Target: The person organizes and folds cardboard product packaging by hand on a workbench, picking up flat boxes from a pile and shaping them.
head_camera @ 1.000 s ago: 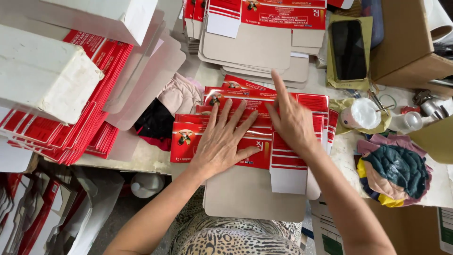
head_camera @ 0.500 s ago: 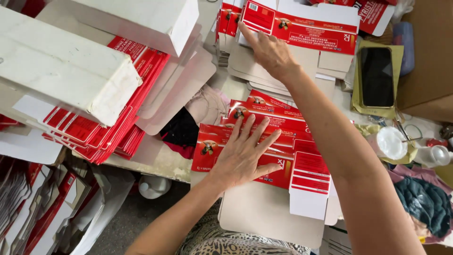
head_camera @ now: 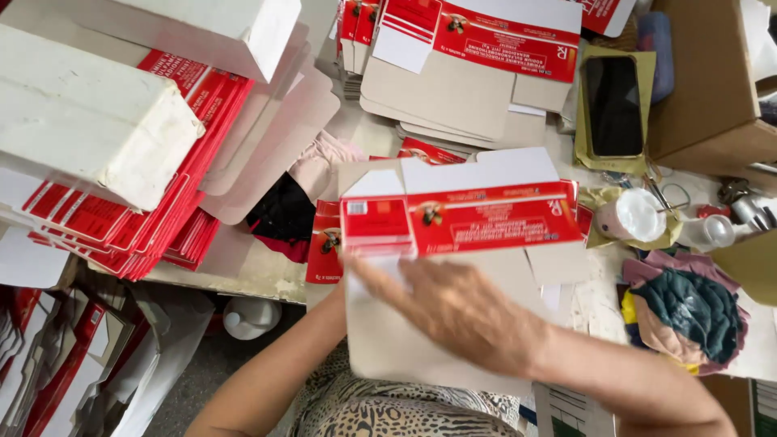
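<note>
Right hand [head_camera: 461, 311] flat, fingers spread, reaching leftward, left forearm raised, its hand hidden

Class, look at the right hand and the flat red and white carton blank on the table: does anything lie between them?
Nothing visible does. The right hand rests directly on the carton blank, fingers spread over its pale lower flap. The left hand is hidden beneath it.

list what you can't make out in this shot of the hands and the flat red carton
Head view only:
- Left hand: hidden under the flat carton; only its forearm shows, so what it grips is unclear.
- Right hand: blurred by motion, its fingertips hard to place on the carton.
- Stack of cartons beneath: mostly covered by the top carton.
- Phone: screen dark, nothing readable.
- Brown box: cut off by the right edge.
</note>
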